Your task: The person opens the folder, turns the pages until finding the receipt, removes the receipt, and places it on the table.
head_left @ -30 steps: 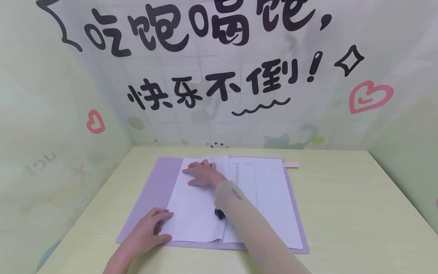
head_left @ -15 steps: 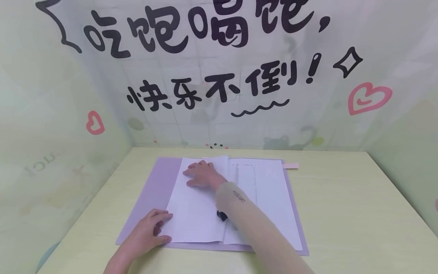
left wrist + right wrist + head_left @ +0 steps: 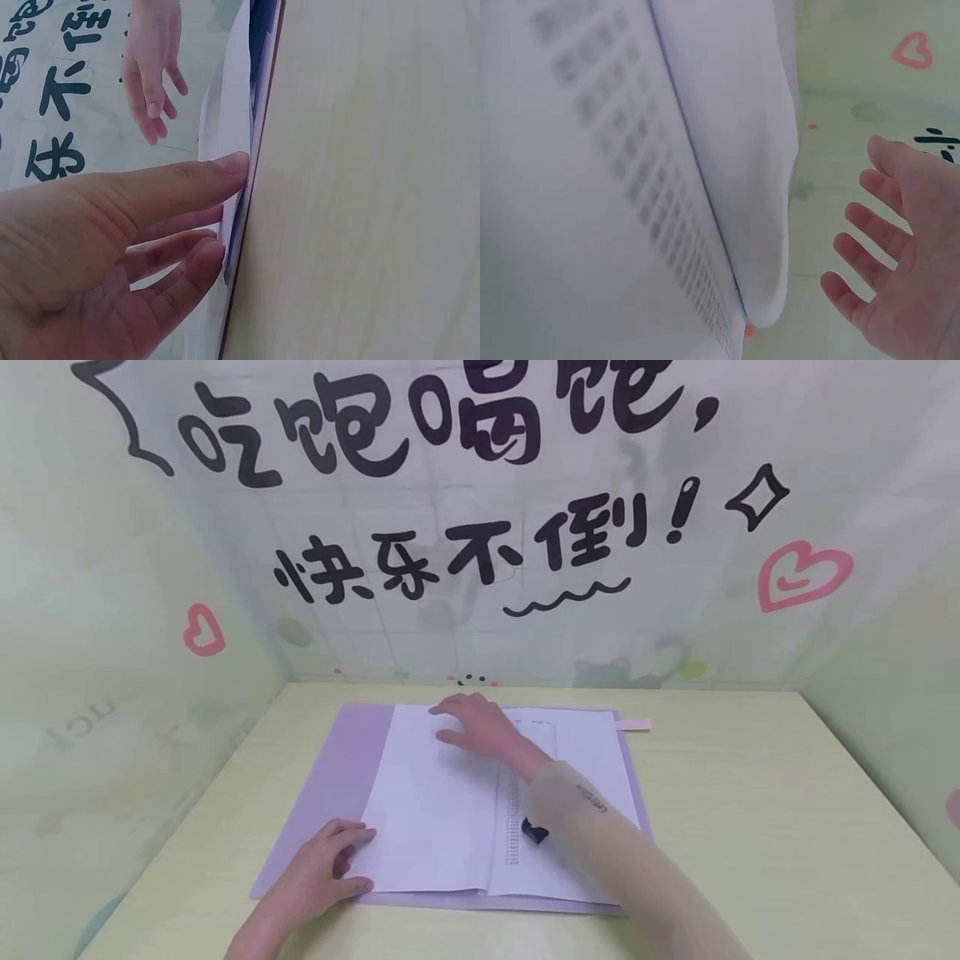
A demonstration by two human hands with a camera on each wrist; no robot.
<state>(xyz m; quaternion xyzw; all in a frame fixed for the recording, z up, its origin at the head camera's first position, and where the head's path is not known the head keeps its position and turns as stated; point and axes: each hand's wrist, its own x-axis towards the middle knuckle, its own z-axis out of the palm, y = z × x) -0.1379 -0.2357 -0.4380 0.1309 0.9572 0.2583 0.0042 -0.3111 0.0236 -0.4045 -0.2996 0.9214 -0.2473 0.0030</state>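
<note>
A lilac folder (image 3: 333, 777) lies spread out on the table, with white sheets inside. Its left sheet (image 3: 427, 810) looks blank, while the right sheet (image 3: 596, 756) carries a column of small print. At the lower left corner of the blank sheet rests my left hand (image 3: 318, 868), thumb and fingertips touching the paper. The left wrist view shows that thumb (image 3: 202, 184) near the sheet's edge. My right hand (image 3: 483, 728) hovers over the top of the sheets near the fold, holding nothing. Its fingers (image 3: 874, 229) are spread and relaxed in the right wrist view.
A pink tab (image 3: 636, 724) sticks out at the folder's upper right. The pale wooden table (image 3: 765, 827) extends on both sides. A printed backdrop (image 3: 420, 643) stands behind it. A small black device (image 3: 534, 831) sits under the right sleeve.
My right hand has lifted off the left sheet and moved right toward the fold, its forearm swinging right too. The left hand has stayed at the lower left corner.
</note>
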